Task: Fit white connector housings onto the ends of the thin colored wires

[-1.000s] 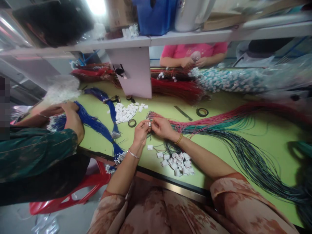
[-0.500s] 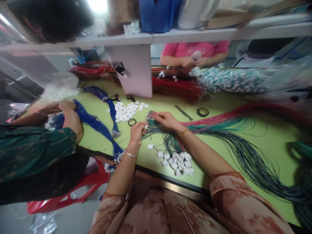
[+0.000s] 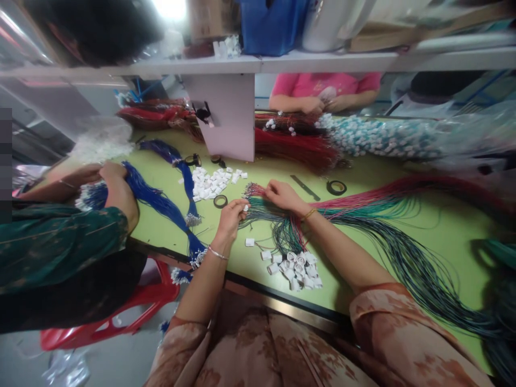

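In the head view my left hand (image 3: 233,217) pinches a small white connector housing (image 3: 246,207) between thumb and fingertips. My right hand (image 3: 284,195) is closed over the red wires (image 3: 338,202), its fingertips curled at a wire near their metal-tipped ends (image 3: 252,189); the exact grip is too small to see. Green wires (image 3: 264,203) and dark wires (image 3: 363,228) run beneath my right wrist. Nearer to me lies a heap of white housings (image 3: 296,269) with wires fitted. Loose white housings (image 3: 212,183) are piled beyond my left hand.
Black tape rolls (image 3: 336,187) and a flat dark strip (image 3: 305,187) lie on the green table (image 3: 161,226). At left, a co-worker's hands (image 3: 108,171) hold blue wires (image 3: 155,201). A divider (image 3: 226,118) and shelf (image 3: 282,62) stand behind; another person in pink sits opposite.
My right hand has shifted slightly right, away from the wire tips, its fingers more curled. My left hand keeps the white connector housing close to the wire ends. The view has shifted a little.
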`<state>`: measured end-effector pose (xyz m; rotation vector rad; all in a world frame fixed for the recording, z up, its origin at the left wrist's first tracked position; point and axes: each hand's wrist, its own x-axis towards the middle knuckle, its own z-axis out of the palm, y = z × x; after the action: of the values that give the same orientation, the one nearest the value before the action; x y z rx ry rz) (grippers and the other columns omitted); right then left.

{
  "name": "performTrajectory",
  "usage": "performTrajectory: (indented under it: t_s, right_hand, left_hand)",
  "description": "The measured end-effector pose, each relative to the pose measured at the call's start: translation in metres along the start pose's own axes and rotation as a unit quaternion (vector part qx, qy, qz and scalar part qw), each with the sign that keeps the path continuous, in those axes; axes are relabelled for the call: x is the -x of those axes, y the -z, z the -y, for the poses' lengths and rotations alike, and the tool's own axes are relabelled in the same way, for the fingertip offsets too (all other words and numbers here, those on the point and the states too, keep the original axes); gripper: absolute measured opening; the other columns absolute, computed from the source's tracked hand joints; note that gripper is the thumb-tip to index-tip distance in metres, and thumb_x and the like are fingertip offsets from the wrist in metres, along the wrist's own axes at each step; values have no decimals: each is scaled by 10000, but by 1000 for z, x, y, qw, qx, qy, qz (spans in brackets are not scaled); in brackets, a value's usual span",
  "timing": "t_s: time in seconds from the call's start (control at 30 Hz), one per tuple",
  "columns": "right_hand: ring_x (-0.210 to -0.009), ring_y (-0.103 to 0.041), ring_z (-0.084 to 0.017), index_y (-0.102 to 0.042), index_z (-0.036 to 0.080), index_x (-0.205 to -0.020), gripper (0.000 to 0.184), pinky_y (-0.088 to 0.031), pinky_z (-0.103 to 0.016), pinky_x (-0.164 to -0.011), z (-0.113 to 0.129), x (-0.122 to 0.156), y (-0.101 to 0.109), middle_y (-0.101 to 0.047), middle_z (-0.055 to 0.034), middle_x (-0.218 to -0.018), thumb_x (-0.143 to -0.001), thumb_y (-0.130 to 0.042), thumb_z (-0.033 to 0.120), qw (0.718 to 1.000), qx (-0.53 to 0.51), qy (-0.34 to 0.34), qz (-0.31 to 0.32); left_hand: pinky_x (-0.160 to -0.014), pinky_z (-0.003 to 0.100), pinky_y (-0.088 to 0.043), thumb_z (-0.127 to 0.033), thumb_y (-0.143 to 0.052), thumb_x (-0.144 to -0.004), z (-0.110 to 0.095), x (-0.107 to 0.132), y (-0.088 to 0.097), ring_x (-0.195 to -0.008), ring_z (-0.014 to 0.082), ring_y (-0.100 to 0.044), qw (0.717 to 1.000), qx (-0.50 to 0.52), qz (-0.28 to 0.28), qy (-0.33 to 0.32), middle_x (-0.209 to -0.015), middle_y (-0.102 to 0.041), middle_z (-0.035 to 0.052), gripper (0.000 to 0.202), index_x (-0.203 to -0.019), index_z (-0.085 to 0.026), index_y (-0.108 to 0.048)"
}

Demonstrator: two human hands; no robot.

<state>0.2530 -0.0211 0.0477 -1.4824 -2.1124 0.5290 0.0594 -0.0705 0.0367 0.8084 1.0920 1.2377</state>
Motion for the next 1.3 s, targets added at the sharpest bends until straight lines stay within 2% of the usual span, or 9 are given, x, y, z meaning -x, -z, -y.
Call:
performTrajectory:
  t_s: [0.2, 0.3, 0.43, 0.63, 0.83, 0.9, 1.03, 1.2, 1.3]
  right_hand:
    - [-609, -439, -108, -579, 147, -735, 169, -315, -227, -582, 30, -10, -9, -563, 4, -667, -790, -508, 291, 978, -193, 64, 36]
    - [-603, -442, -100, -578, 144, -722, 143, -329, -219, -577, 37, -7, -13, -552, 10, -658, -748, -524, 273, 968, -241, 64, 33]
    - [-599, -448, -99, -558, 148, -685, 134, -341, -215, -571, 34, 5, -17, -549, 9, -649, -711, -543, 278, 961, -268, 56, 20]
    - [-585, -461, -103, -559, 150, -656, 136, -347, -220, -562, 33, 14, -21, -569, 1, -637, -693, -531, 277, 965, -260, 34, 5]
    - [-558, -448, -101, -538, 160, -631, 125, -322, -217, -540, 36, 18, -27, -559, 8, -600, -704, -540, 261, 973, -228, 12, -26]
    - [-550, -445, -102, -537, 162, -635, 130, -314, -222, -539, 36, 22, -30, -562, 3, -601, -724, -537, 257, 979, -201, 24, -33]
    - [-558, -437, -110, -538, 162, -657, 146, -292, -236, -550, 36, 30, -30, -570, -14, -625, -767, -542, 258, 988, -127, 69, -55]
    - [-568, -448, -114, -561, 157, -703, 161, -307, -233, -566, 36, 33, -29, -585, -15, -650, -818, -501, 251, 985, -151, 83, -13]
    - [-566, -440, -115, -550, 160, -669, 154, -292, -235, -564, 37, 32, -30, -575, -15, -627, -799, -527, 238, 991, -115, 64, -11]
  left_hand:
    - [-571, 193, -408, -161, -694, -663, 2, 0, 0, -611, 69, -542, 996, 86, 4, -7, -811, -681, 42, 154, -804, -131, -640]
    - [-596, 195, -418, -138, -697, -682, 2, -2, 1, -625, 71, -544, 990, 141, 11, -5, -776, -654, 24, 136, -788, -139, -610]
    - [-612, 204, -425, -127, -679, -716, 3, -4, 1, -648, 79, -551, 985, 170, 31, 1, -809, -660, 43, 103, -792, -135, -609]
    - [-619, 218, -423, -152, -680, -744, 5, -4, 1, -679, 95, -563, 986, 160, 50, -1, -869, -681, 68, 93, -795, -139, -602]
    - [-589, 203, -400, -187, -737, -709, 15, -2, -3, -586, 59, -503, 993, 97, 37, -56, -829, -682, 36, 168, -808, -151, -606]
    - [-582, 198, -397, -192, -747, -694, 18, -1, -5, -575, 55, -499, 994, 91, 34, -57, -807, -678, 31, 184, -804, -151, -605]
    - [-570, 204, -400, -212, -749, -684, 20, -2, -7, -579, 69, -518, 995, 94, 31, -19, -729, -645, 20, 196, -798, -148, -603]
    - [-570, 198, -399, -237, -743, -696, 18, -1, -7, -587, 66, -527, 997, 80, 15, -13, -761, -655, 24, 202, -804, -153, -596]
    - [-537, 191, -371, -242, -748, -685, 20, -1, -7, -541, 59, -488, 998, 60, 10, -24, -696, -638, 8, 209, -802, -149, -601]
